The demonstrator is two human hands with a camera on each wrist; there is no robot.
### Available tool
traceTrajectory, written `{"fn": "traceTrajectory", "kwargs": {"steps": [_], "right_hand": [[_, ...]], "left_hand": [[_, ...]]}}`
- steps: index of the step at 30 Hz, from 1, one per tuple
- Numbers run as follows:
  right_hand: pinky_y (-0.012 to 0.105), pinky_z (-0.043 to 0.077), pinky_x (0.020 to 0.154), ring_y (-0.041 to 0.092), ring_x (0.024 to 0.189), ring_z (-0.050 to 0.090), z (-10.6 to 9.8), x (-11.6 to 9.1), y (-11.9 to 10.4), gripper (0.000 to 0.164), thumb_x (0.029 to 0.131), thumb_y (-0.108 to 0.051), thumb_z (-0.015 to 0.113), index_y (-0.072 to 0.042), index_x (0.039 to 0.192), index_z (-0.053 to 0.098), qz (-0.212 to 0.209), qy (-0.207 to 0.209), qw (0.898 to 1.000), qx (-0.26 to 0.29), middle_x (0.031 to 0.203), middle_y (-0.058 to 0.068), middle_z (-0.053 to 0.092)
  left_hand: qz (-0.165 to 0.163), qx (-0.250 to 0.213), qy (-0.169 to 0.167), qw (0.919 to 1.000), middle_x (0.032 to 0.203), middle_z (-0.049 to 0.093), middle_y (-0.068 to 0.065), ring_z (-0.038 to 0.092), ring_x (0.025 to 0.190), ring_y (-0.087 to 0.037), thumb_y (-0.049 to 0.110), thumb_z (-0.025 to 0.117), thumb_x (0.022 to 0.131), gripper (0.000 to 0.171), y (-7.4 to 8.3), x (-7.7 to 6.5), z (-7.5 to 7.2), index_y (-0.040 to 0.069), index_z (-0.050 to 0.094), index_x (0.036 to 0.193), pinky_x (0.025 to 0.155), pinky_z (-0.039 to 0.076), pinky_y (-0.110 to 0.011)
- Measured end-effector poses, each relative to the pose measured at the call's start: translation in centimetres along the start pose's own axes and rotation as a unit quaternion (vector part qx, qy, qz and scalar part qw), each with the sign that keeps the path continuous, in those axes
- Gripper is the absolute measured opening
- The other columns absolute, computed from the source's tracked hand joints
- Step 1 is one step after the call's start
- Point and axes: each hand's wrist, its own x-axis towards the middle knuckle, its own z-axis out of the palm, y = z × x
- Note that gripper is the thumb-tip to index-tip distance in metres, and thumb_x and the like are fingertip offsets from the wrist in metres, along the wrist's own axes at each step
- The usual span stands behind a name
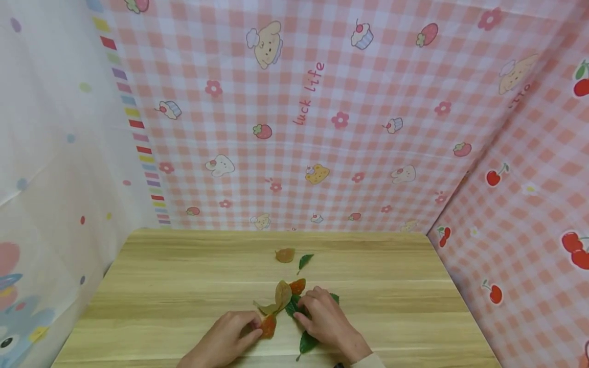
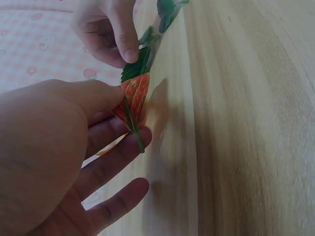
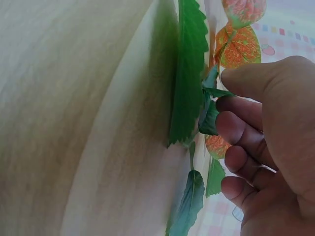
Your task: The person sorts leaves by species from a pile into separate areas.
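Note:
My left hand point(image 1: 225, 337) pinches an orange-red artificial leaf point(image 2: 137, 93) between thumb and fingers; its green stem lies along the leaf toward the fingertips. To the right, my right hand point(image 1: 324, 317) is over several green leaves, with a small dark green leaf point(image 3: 209, 118) at its thumb and forefinger, which seem to pinch its edge. A larger serrated green leaf point(image 1: 307, 343) lies below that hand. Between the hands are a yellowish-tan leaf point(image 1: 282, 295) and a second orange-red leaf point(image 1: 297, 286). My right hand partly hides the green leaves in the head view.
Farther back on the wooden table point(image 1: 184, 276) lie a tan-orange leaf point(image 1: 285, 255) and a small green leaf point(image 1: 305, 261). Pink checked cloth point(image 1: 285, 153) stands behind the table and along its right side. A pale dotted cloth point(image 1: 69, 168) hangs at the left.

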Motion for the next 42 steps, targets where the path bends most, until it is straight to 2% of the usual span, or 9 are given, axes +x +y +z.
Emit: {"fn": "traceTrajectory", "kwargs": {"steps": [5, 10, 14, 20, 27, 33, 42], "right_hand": [[0.023, 0.048, 0.076, 0.002, 0.078, 0.049, 0.2, 0.0, -0.1, 0.009, 0.098, -0.019, 0.089, -0.013, 0.095, 0.084, -0.007, 0.01, 1.0, -0.009, 0.083, -0.007, 0.074], [0.024, 0.049, 0.076, 0.002, 0.077, 0.049, 0.3, 0.0, -0.1, 0.008, 0.097, -0.016, 0.089, -0.013, 0.092, 0.084, -0.013, 0.017, 1.0, -0.015, 0.082, -0.007, 0.074], [0.024, 0.049, 0.078, 0.002, 0.078, 0.048, 0.4, 0.1, 0.0, 0.007, 0.098, -0.014, 0.088, -0.013, 0.093, 0.083, -0.003, 0.009, 1.0, -0.009, 0.084, -0.006, 0.076], [0.023, 0.047, 0.077, 0.002, 0.078, 0.045, 0.5, 0.0, 0.2, 0.008, 0.098, -0.013, 0.087, -0.014, 0.092, 0.083, 0.014, 0.005, 1.0, 0.004, 0.084, -0.007, 0.074], [0.021, 0.045, 0.074, 0.0, 0.077, 0.043, 0.3, -0.3, 0.1, 0.01, 0.097, -0.01, 0.087, -0.013, 0.09, 0.082, 0.013, 0.015, 1.0, 0.014, 0.081, -0.008, 0.072], [0.019, 0.044, 0.072, 0.0, 0.078, 0.043, 0.0, -0.4, 0.1, 0.011, 0.098, -0.009, 0.087, -0.013, 0.09, 0.081, 0.021, 0.018, 0.999, 0.022, 0.081, -0.009, 0.069], [0.018, 0.044, 0.071, 0.001, 0.081, 0.045, -0.5, -0.7, 0.2, 0.011, 0.099, -0.008, 0.085, -0.014, 0.091, 0.08, 0.044, 0.01, 0.998, 0.042, 0.085, -0.01, 0.065]], "left_hand": [[-0.002, -0.017, -0.018, 0.9997, 0.101, 0.083, 0.013, 0.072, 0.095, 0.005, 0.023, 0.08, 0.107, 0.005, -0.2, -0.3, -0.5, 0.025, 0.08, 0.103, 0.082, 0.062, -0.024], [0.019, -0.03, -0.019, 0.9992, 0.102, 0.083, 0.01, 0.072, 0.096, 0.005, 0.017, 0.081, 0.105, 0.005, -0.4, -0.7, -0.9, 0.022, 0.08, 0.107, 0.085, 0.064, -0.025], [0.03, -0.063, -0.022, 0.9973, 0.103, 0.084, 0.007, 0.072, 0.096, 0.005, 0.015, 0.08, 0.106, 0.005, -0.5, -1.1, -1.2, 0.019, 0.079, 0.109, 0.084, 0.065, -0.024], [0.018, -0.114, -0.023, 0.993, 0.105, 0.083, 0.005, 0.073, 0.097, 0.003, 0.014, 0.077, 0.109, 0.005, -0.6, -1.6, -1.6, 0.019, 0.079, 0.109, 0.085, 0.065, -0.023], [0.013, -0.133, -0.018, 0.9908, 0.106, 0.083, -0.001, 0.071, 0.093, 0.005, 0.011, 0.077, 0.107, 0.006, -0.9, -2.0, -1.8, 0.017, 0.078, 0.109, 0.08, 0.064, -0.022], [-0.001, -0.139, 0.013, 0.9902, 0.109, 0.082, -0.002, 0.073, 0.096, 0.002, 0.016, 0.079, 0.107, 0.004, -1.0, -2.4, -2.1, 0.016, 0.078, 0.111, 0.082, 0.066, -0.023], [-0.013, -0.122, 0.059, 0.9907, 0.101, 0.083, 0.002, 0.072, 0.09, 0.003, 0.015, 0.081, 0.106, 0.005, -1.4, -3.1, -2.9, 0.019, 0.078, 0.106, 0.078, 0.063, -0.023]]}}
